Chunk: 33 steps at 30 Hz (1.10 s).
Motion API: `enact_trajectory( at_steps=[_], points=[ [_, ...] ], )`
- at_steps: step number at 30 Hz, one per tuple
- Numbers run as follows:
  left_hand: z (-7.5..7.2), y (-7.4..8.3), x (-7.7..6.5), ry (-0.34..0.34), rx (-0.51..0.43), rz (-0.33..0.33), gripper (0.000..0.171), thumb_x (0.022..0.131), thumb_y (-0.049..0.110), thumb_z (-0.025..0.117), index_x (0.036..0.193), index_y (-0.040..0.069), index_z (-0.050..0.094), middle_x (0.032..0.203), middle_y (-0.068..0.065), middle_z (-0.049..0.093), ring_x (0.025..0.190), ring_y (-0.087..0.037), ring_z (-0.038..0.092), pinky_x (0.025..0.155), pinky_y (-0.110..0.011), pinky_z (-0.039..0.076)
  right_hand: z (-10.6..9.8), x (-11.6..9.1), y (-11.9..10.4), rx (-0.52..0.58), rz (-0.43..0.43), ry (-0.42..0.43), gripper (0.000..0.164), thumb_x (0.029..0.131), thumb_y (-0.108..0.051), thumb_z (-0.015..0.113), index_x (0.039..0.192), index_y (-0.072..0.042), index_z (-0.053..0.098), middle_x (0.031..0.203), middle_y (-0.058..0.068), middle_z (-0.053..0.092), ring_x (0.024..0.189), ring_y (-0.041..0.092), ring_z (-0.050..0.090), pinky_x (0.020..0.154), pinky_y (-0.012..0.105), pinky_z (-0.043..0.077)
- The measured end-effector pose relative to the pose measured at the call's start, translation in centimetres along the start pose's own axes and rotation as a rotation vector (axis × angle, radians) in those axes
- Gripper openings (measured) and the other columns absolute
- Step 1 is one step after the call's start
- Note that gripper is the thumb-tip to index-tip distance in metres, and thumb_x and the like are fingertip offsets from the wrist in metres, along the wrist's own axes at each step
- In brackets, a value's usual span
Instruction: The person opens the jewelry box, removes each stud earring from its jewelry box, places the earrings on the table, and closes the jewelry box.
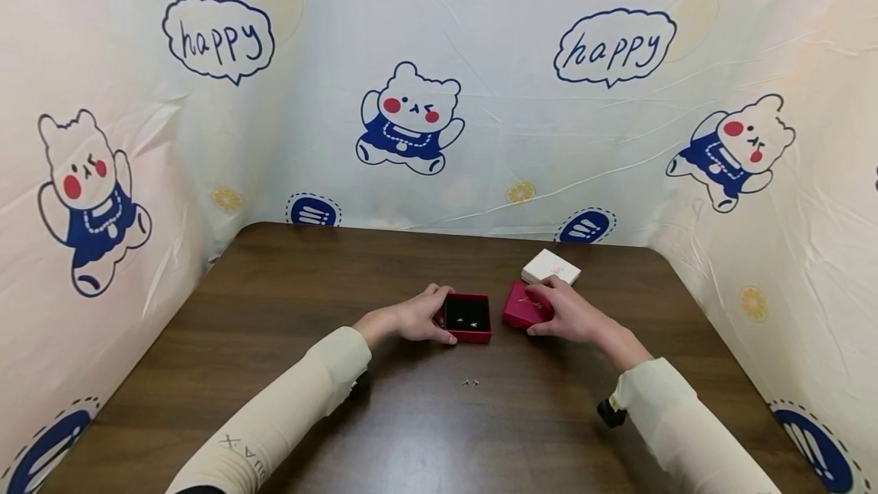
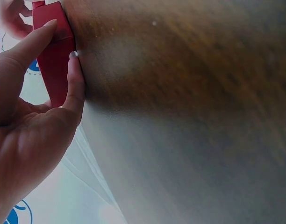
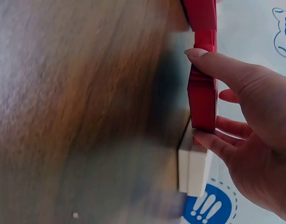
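Observation:
My left hand grips the left side of a red jewelry box, thumb at its front edge. Inside lies a black insert bearing two small star-shaped earrings. Between the fingers and thumb of my right hand is a red box lid, slightly to the right of the box. A ribbon bow shows on the lid's side in the right wrist view. In the left wrist view, the left fingers and thumb hold the red box by its sides.
Just behind the lid sits a white box with faint pink lettering. Two tiny earrings lie on the brown wooden table, nearer than the box. A printed cloth surrounds the table's back and sides.

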<state>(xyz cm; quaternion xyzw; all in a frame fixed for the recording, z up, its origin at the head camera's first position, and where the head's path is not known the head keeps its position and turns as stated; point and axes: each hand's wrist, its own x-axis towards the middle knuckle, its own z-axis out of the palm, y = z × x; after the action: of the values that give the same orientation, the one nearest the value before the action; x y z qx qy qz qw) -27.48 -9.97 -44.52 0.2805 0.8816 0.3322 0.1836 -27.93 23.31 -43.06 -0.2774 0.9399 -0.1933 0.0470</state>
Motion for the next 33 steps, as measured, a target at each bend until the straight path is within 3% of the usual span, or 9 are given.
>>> enact_trajectory(
  at_steps=[15, 33],
  points=[
    [0.2, -0.2, 0.1, 0.011, 0.001, -0.001, 0.085, 0.086, 0.025, 0.085, 0.149, -0.001, 0.035, 0.134, -0.018, 0.041, 0.105, -0.018, 0.055, 0.096, -0.035, 0.047, 0.6, 0.0, 1.3, -0.004, 0.051, -0.028, 0.071, 0.085, -0.032, 0.084, 0.143, -0.002, 0.055, 0.139, 0.021, 0.050, 0.123, 0.037, 0.050, 0.102, 0.055, 0.047],
    [0.1, -0.2, 0.1, 0.009, -0.013, 0.006, 0.084, 0.086, 0.025, 0.085, 0.149, 0.000, 0.036, 0.132, -0.018, 0.041, 0.104, -0.018, 0.056, 0.095, -0.035, 0.047, 0.1, 0.1, 0.9, -0.061, 0.055, -0.004, 0.061, 0.084, -0.037, 0.084, 0.134, -0.008, 0.064, 0.137, 0.018, 0.053, 0.122, 0.036, 0.051, 0.098, 0.057, 0.050]
  ],
)
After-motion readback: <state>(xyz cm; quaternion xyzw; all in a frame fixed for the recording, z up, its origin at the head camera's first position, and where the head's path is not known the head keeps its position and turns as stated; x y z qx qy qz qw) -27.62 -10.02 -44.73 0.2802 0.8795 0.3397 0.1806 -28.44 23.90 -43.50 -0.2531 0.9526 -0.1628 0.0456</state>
